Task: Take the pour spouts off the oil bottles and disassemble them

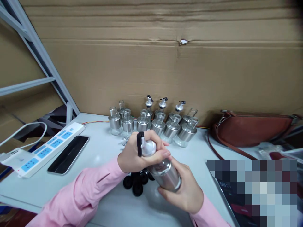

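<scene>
My right hand (187, 186) is wrapped round a glass bottle (165, 176) with a brushed metal band, tilted above the table. At its neck, my left hand (139, 151) grips the silver pourer top (149, 147), which has a black flip lever (140, 144). The pourer's lower end is hidden by my fingers, so I cannot tell how deep it sits. Below my hands lie several round black stoppers (137, 188). Small silver parts (123, 142) show beside my left wrist, partly covered.
Several bottles (127, 123) without tops stand at the back, with three pourer-topped bottles (179, 107) behind. A power strip (50, 148) and phone (68, 154) lie left. A brown bag (253, 129) sits at right, its strap trailing forward. Cardboard (142, 69) walls the back.
</scene>
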`<control>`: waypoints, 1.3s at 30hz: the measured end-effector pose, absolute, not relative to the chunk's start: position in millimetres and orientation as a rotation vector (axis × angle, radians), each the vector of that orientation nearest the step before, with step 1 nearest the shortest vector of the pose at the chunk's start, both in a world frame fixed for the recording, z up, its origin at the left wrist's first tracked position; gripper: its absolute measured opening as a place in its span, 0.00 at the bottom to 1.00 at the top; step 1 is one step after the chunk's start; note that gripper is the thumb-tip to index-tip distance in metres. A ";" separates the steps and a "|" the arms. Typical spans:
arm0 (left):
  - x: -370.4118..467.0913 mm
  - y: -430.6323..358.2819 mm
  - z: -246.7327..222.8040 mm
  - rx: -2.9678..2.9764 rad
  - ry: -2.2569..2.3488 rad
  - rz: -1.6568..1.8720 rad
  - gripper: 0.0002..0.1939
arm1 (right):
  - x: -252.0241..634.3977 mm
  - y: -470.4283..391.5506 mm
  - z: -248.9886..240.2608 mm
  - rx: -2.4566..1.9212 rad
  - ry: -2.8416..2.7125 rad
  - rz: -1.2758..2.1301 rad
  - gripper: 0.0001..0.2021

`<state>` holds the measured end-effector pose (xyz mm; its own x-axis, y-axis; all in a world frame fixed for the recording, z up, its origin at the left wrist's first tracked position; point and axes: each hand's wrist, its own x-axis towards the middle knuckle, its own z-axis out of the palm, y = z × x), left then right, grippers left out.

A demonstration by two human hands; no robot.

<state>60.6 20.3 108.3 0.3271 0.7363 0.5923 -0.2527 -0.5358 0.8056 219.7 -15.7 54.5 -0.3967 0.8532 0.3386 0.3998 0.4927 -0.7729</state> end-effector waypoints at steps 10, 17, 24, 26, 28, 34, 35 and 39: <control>43.9 42.2 99.7 2.463 0.736 1.822 0.11 | 220.1 -5.1 45.3 -1.190 -1.868 0.389 0.24; 49.4 36.8 103.8 2.403 0.755 1.411 0.08 | 223.0 -3.1 37.7 -1.211 -1.812 0.332 0.27; 20.0 35.7 130.0 2.266 0.871 1.760 0.07 | 226.1 1.4 34.1 -0.975 -1.601 0.522 0.25; 3.2 38.7 139.6 2.279 1.046 1.905 0.08 | 228.3 5.0 33.5 -0.981 -1.493 0.543 0.21; -14.2 44.5 145.3 2.381 1.226 1.928 0.09 | 230.2 7.9 32.7 -0.995 -1.425 0.549 0.18; -44.1 65.6 139.3 2.609 1.504 1.874 0.08 | 231.5 9.5 29.1 -1.002 -1.405 0.570 0.16; -44.5 68.0 137.2 2.619 1.498 1.865 0.08 | 231.2 9.3 28.4 -1.004 -1.413 0.571 0.16; -39.5 74.2 130.7 2.681 1.399 1.842 0.06 | 230.3 9.3 26.8 -1.019 -1.448 0.580 0.16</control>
